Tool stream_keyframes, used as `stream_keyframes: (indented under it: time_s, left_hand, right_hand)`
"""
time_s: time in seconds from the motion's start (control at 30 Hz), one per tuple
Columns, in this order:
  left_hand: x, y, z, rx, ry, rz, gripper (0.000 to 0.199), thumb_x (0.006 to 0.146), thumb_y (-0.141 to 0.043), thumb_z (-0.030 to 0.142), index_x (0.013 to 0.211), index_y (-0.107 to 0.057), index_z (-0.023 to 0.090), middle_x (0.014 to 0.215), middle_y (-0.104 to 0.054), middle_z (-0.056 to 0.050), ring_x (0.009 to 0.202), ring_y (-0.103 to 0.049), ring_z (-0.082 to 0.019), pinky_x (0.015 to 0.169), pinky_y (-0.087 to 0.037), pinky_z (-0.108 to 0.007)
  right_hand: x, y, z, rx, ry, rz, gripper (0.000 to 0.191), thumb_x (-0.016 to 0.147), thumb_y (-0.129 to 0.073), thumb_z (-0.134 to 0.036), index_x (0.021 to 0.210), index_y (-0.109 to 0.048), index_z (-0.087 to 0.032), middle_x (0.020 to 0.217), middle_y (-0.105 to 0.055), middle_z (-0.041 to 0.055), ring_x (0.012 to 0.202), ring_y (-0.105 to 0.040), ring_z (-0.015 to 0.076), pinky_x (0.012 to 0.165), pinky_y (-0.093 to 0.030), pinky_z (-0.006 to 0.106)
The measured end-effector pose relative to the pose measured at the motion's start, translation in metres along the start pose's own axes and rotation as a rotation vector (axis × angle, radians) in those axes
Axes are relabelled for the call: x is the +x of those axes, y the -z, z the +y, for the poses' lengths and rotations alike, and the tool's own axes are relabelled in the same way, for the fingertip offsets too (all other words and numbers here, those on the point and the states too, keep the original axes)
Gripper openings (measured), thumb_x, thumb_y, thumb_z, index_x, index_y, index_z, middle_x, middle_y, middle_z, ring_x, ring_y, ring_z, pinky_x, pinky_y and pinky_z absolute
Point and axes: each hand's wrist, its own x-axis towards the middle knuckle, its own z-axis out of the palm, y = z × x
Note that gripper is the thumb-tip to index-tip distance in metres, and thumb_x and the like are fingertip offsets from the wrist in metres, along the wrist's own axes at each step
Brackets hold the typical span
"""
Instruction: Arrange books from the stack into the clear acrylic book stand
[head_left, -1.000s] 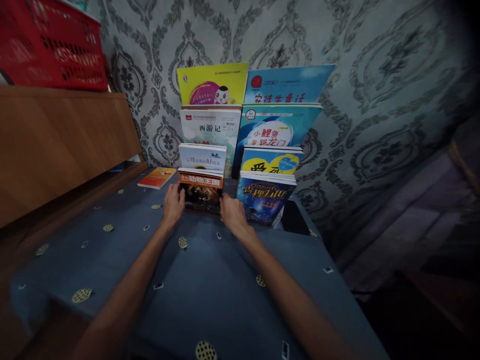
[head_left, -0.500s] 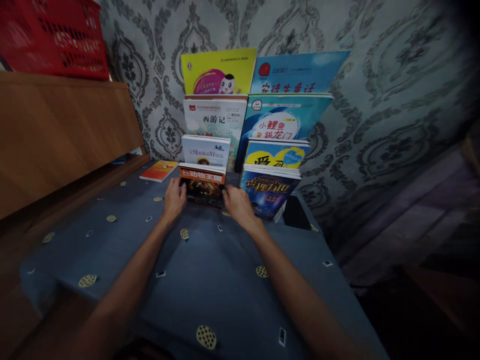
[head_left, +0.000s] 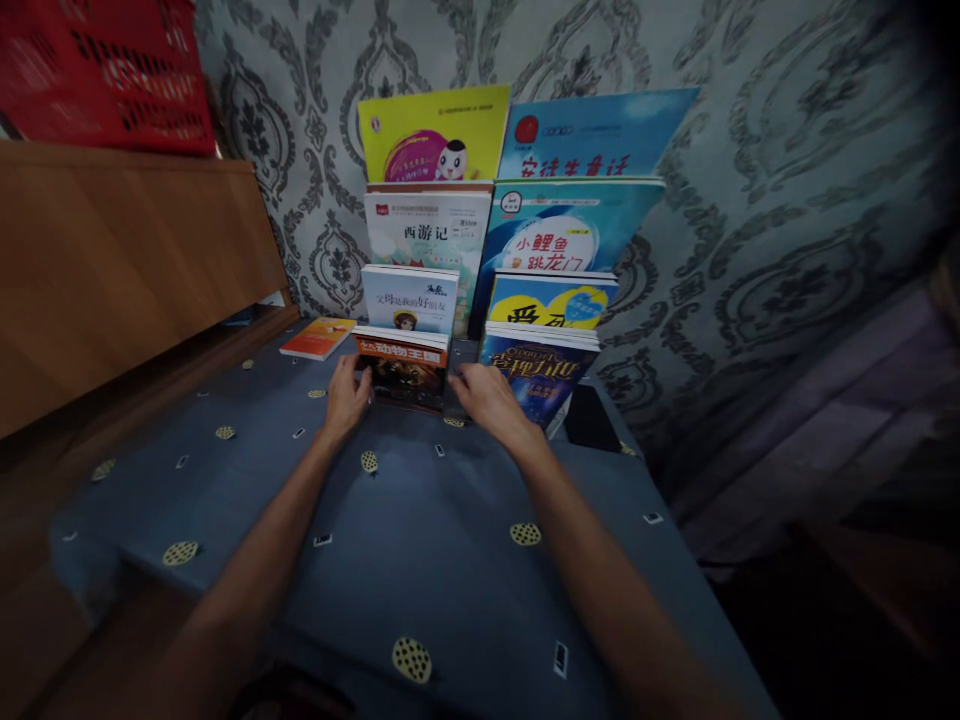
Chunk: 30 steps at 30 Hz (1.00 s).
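Observation:
A book with an orange title band and a dark animal picture (head_left: 405,380) stands upright, leaning back, at the front of the left row. My left hand (head_left: 347,398) is closed at its left edge, thumb by the front cover and the other fingers partly hidden. Just right of that book, my right hand (head_left: 491,398) is apart from it, thumb and forefinger slightly parted, holding nothing. Close beside this hand leans a dark blue book with gold lettering (head_left: 536,375). Behind the animal book stands a pale book (head_left: 412,292).
A white-grey book (head_left: 427,225) and a yellow-green one (head_left: 435,115) rise behind; blue books (head_left: 577,220) fill the right row. An orange book (head_left: 319,338) lies flat on the blue patterned cloth (head_left: 420,540). Right is a black flat object (head_left: 592,418); left, a wooden cabinet (head_left: 135,270) carries a red basket (head_left: 142,80).
My right hand has come off the animal book's right edge and moved a little right. My left hand stays at the left edge. The view has shifted slightly.

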Motion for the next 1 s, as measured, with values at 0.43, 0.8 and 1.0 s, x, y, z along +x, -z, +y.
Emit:
stream_keyframes:
  time_s: [0.43,0.8,1.0]
  left_hand:
    - [-0.005,0.003,-0.032,0.168,0.187,-0.086,0.03,0.093,-0.041,0.021,0.118,-0.058,0.017,0.114,-0.067,-0.012,0.105,-0.064,-0.024,0.091,-0.053,-0.038]
    - [0.013,0.01,-0.088,0.62,0.381,-0.281,0.036,0.089,-0.046,0.022,0.122,-0.056,0.009,0.131,-0.055,-0.025,0.127,-0.05,-0.036,0.105,-0.043,-0.049]
    - [0.04,0.013,-0.109,0.721,0.391,-0.356,0.041,0.094,-0.043,0.031,0.128,-0.053,0.01,0.141,-0.05,-0.028,0.135,-0.044,-0.039,0.107,-0.04,-0.055]
  right_hand:
    - [-0.018,-0.012,-0.032,-0.044,0.192,-0.206,0.028,0.101,-0.052,-0.034,0.104,-0.075,-0.018,0.109,-0.076,0.0122,0.102,-0.07,0.0227,0.078,-0.046,0.026]
    - [-0.054,-0.105,-0.088,0.039,0.44,-0.205,0.027,0.103,-0.042,-0.019,0.113,-0.067,-0.017,0.112,-0.075,0.0112,0.105,-0.07,0.0214,0.096,-0.048,0.034]
    - [-0.052,-0.112,-0.085,0.055,0.495,-0.171,0.028,0.102,-0.041,-0.015,0.111,-0.067,-0.015,0.107,-0.075,0.013,0.101,-0.071,0.024,0.099,-0.049,0.038]
